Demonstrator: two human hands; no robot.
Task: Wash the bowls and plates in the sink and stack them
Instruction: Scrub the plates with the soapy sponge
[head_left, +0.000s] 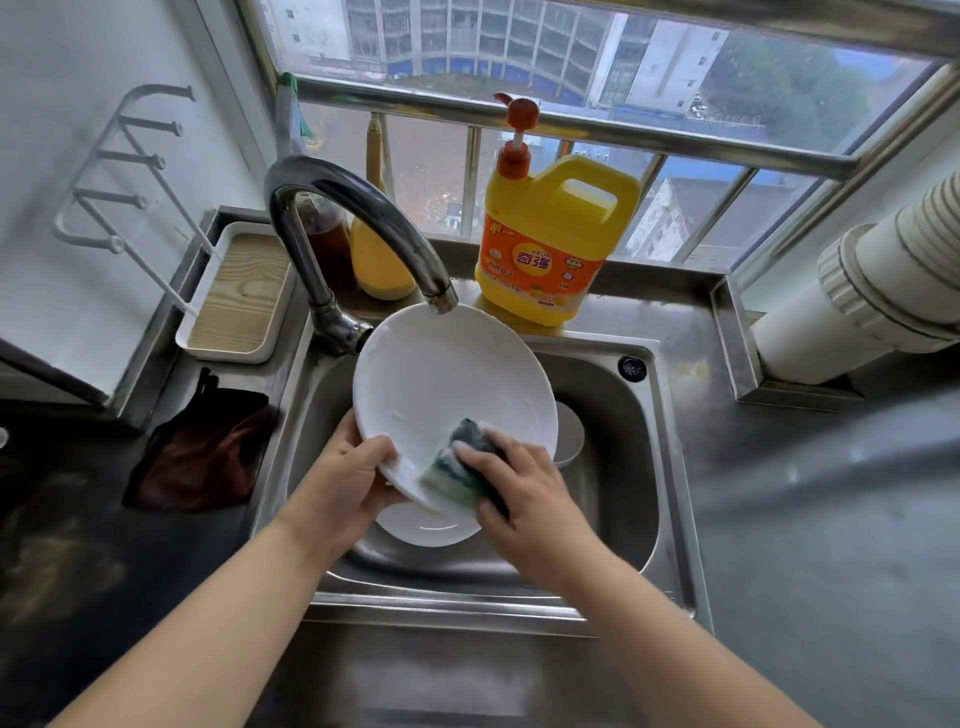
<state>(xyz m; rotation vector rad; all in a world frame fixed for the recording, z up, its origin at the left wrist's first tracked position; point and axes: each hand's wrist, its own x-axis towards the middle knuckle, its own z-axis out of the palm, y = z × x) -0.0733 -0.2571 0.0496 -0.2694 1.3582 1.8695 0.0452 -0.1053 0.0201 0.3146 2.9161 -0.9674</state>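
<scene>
A large white plate is tilted up over the steel sink, its far rim just under the faucet spout. My left hand grips its near-left rim, thumb on the inner face. My right hand holds a soapy green sponge and presses it against the plate's lower inner face. Another white dish lies in the basin below the plate, and a further pale dish shows at the right behind it.
A yellow dish-soap pump bottle stands on the ledge behind the sink. A white tray with a wooden bottom and a dark red cloth lie on the left counter. White pipe at the right.
</scene>
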